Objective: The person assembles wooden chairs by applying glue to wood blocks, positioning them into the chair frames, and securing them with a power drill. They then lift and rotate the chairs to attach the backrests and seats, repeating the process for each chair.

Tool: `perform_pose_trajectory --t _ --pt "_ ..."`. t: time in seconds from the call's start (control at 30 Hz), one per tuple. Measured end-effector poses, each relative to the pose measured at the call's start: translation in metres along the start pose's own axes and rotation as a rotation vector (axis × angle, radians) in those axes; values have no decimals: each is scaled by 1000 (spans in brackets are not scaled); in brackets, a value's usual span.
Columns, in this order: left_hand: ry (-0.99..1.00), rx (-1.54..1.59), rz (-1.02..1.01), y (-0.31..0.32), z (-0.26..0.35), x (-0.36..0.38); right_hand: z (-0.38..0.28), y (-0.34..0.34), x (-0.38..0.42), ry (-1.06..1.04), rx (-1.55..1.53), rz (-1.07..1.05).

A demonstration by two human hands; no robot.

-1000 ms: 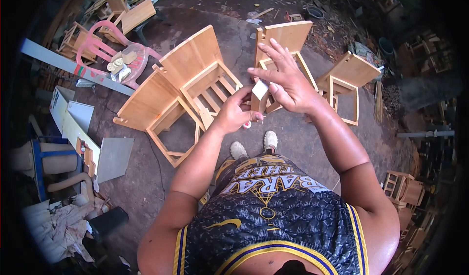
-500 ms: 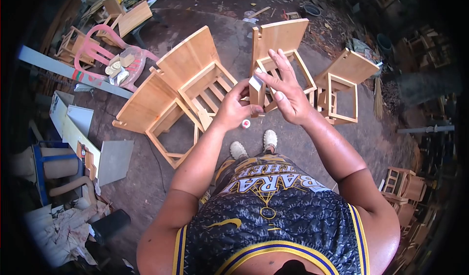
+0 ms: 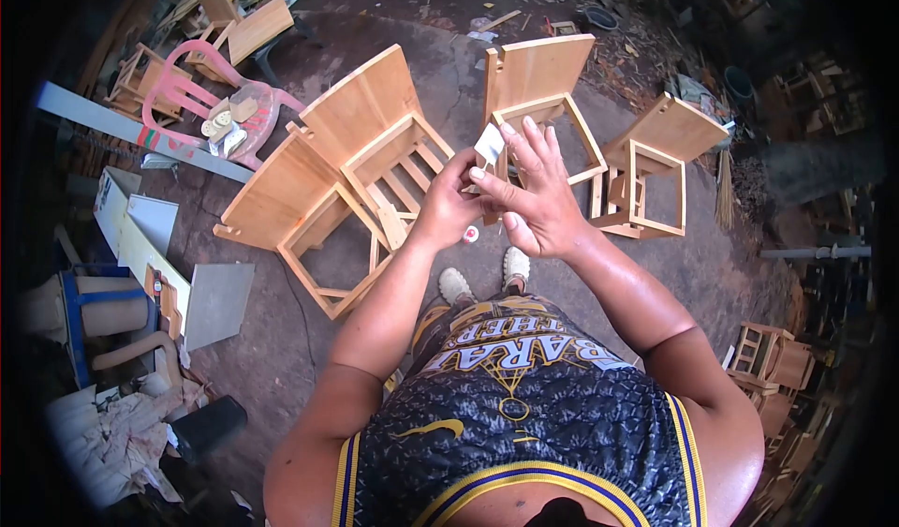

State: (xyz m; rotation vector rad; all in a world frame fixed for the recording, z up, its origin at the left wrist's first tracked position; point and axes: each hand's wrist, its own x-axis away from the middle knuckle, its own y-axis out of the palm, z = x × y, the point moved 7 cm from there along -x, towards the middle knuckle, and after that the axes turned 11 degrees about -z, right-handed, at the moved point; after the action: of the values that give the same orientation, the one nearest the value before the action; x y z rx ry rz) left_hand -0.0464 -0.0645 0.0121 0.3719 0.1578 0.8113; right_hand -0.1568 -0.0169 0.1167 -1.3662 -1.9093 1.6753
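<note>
My left hand (image 3: pixel 446 207) is closed on a small flat piece with a white face (image 3: pixel 489 144), which looks like a folded sheet and sticks up past the fingertips. Its lower part is hidden behind the hands. My right hand (image 3: pixel 538 194) is at its right side, fingers spread and thumb pointing left across the lower part of the piece. Beyond the hands stands a light wooden chair frame (image 3: pixel 543 68) with a broad notched panel. Another wooden frame with slats (image 3: pixel 370 96) stands just left of the left hand.
More wooden frames stand at the left (image 3: pixel 276 204) and right (image 3: pixel 655 152). A pink plastic chair (image 3: pixel 267 119) carries small items. A round red-and-white object (image 3: pixel 470 234) lies on the floor near my shoes. A grey panel (image 3: pixel 220 304) leans at the left, and stacked wooden pieces (image 3: pixel 773 358) are at the right.
The white-faced piece has tilted, so more of its white side shows and its brown side is out of sight. My right hand has shifted slightly down and left, its fingers more spread.
</note>
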Motion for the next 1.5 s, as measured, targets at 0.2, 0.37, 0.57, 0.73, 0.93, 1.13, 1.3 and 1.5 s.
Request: perform_pose_trajectory --t 0.2,0.37,0.57,0.73,0.93,1.13,1.3,1.5 --pt "204 -76 -87 9 14 0 32 -5 -1 79 -230 83" --pt "220 -24 -108 14 11 -1 56 5 4 113 -391 51" --pt "150 103 -213 24 0 -9 58 -2 10 46 -510 7" --pt "175 146 -237 35 -17 -33 86 -12 21 77 -579 22" --pt "109 375 -292 75 -33 -65 151 -13 44 64 -698 -40" --pt "78 492 -293 126 -67 -134 228 -31 80 -56 -806 -103" --pt "123 551 -191 152 -93 -182 287 -64 92 -66 -882 -100" --pt "192 636 -143 144 -103 -203 339 -35 119 34 -905 -155"
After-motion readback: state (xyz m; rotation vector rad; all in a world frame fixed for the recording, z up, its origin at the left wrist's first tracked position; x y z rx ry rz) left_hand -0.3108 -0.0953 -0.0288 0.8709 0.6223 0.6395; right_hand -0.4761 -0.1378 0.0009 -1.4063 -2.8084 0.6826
